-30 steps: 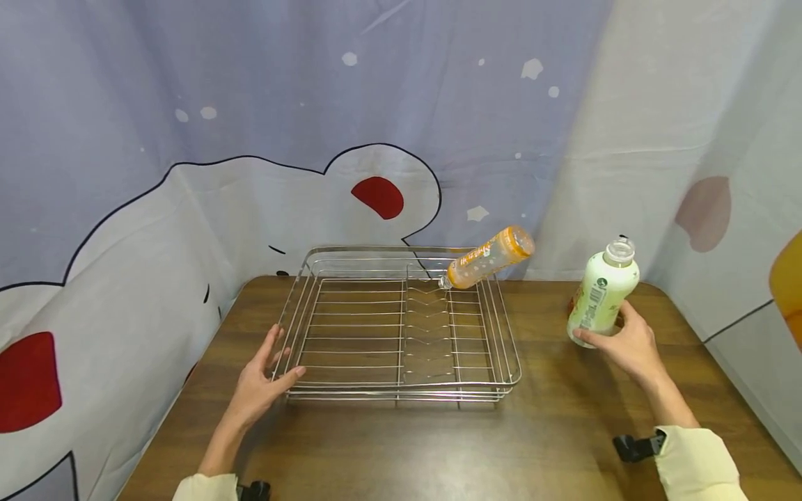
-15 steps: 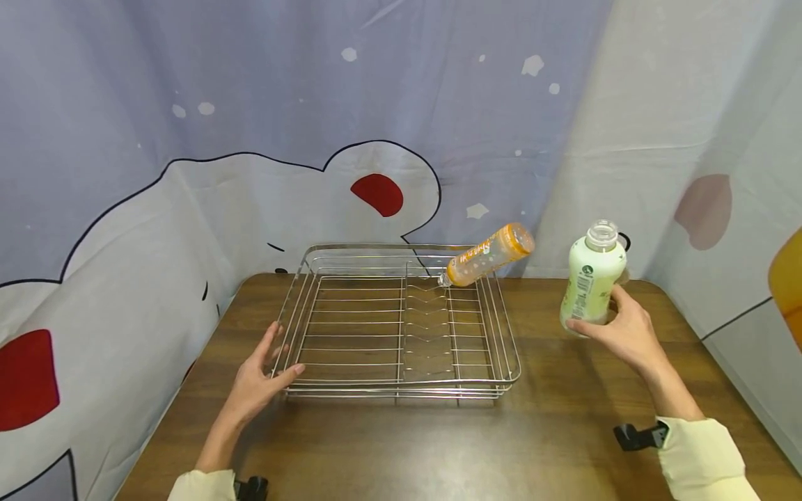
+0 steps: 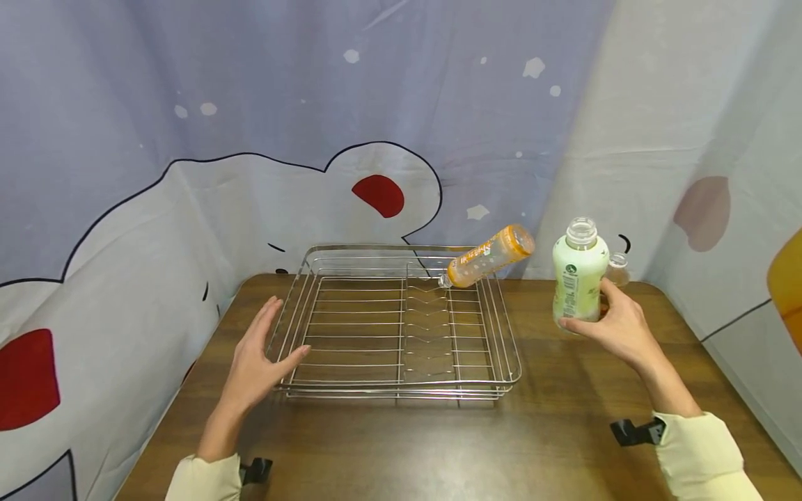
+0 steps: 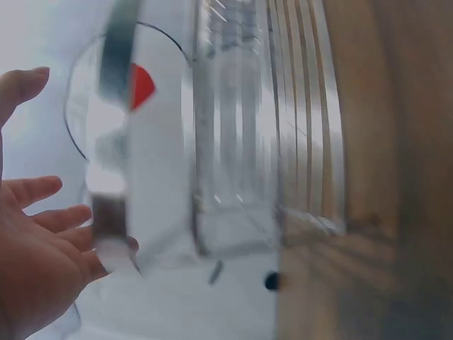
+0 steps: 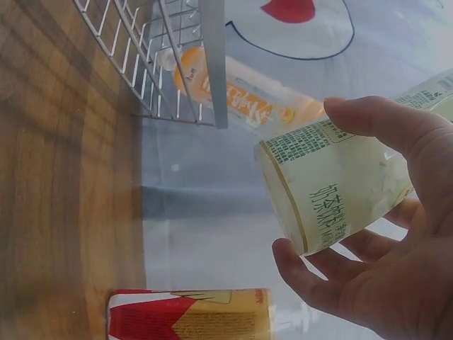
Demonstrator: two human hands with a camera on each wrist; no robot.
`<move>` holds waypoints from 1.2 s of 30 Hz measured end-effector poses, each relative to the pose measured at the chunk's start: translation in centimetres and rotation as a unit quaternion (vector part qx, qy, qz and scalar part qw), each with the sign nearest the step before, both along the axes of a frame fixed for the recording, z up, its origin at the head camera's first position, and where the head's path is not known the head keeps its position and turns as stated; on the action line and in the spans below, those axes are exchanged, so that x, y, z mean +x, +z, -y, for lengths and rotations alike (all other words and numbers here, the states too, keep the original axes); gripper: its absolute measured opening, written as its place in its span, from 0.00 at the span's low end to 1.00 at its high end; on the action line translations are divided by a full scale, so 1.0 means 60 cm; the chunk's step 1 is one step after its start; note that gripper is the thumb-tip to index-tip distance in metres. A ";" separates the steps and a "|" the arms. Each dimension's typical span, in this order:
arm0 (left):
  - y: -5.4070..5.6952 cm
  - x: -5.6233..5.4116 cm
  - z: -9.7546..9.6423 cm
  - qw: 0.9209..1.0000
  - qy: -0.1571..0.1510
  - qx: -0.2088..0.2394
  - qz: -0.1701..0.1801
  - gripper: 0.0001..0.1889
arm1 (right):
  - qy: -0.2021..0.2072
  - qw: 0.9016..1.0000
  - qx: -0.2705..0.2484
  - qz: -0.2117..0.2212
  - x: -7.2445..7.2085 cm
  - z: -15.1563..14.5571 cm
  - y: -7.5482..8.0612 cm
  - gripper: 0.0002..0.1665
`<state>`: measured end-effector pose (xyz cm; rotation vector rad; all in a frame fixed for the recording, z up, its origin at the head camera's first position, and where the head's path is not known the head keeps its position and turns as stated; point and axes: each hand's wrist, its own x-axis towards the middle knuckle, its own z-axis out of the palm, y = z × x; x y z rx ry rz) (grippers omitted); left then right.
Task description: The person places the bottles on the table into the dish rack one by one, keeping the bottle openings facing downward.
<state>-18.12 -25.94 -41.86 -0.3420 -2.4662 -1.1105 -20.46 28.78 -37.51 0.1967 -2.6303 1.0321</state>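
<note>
My right hand (image 3: 623,330) grips a pale green plastic bottle (image 3: 579,278), uncapped and nearly upright, raised above the right part of the table. In the right wrist view the thumb and curled fingers hold the green bottle (image 5: 340,184) round its lower body. My left hand (image 3: 250,365) is spread at the left side of a silver wire rack (image 3: 401,384), fingers outside the rim and thumb over it; whether they touch, I cannot tell. An orange-labelled clear bottle (image 3: 489,257) leans neck-down in the rack's back right corner, its base sticking out past the rim.
Behind the green bottle stands another clear bottle (image 3: 617,268), mostly hidden in the head view; the right wrist view shows its red and yellow label (image 5: 191,315). A patterned curtain (image 3: 282,90) closes off the back and sides of the wooden table (image 3: 401,445).
The green bottle has been lifted and carried left in my right hand, uncovering the bottle behind it. My left hand has loosened from the rack's rim and its fingers have spread.
</note>
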 end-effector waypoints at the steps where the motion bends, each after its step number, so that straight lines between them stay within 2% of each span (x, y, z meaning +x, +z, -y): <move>1: 0.007 -0.002 -0.007 1.000 -0.007 0.003 -0.008 0.46 | 0.001 1.000 0.003 -0.002 0.000 0.001 0.002 0.41; 7: 0.035 -0.012 -0.048 0.997 -0.054 0.032 -0.042 0.46 | 0.014 0.999 0.029 -0.021 -0.003 0.014 0.014 0.39; 13: 0.046 -0.027 -0.083 0.992 -0.092 0.039 -0.072 0.47 | 0.020 0.998 0.053 -0.029 -0.006 0.025 0.024 0.37; 18: 0.061 -0.039 -0.117 0.985 -0.137 0.059 -0.092 0.48 | 0.033 0.997 0.064 -0.035 -0.007 0.033 0.027 0.38; 27: 0.089 -0.052 -0.184 0.968 -0.208 0.128 -0.058 0.50 | 0.066 0.994 0.079 -0.040 -0.009 0.054 0.033 0.41; 33: 0.095 -0.061 -0.231 0.958 -0.246 0.140 -0.037 0.50 | 0.082 0.991 0.098 -0.035 -0.011 0.066 0.034 0.42; 36: 0.101 -0.064 -0.251 0.955 -0.260 0.141 -0.034 0.51 | 0.094 0.989 0.107 -0.046 -0.012 0.072 0.033 0.43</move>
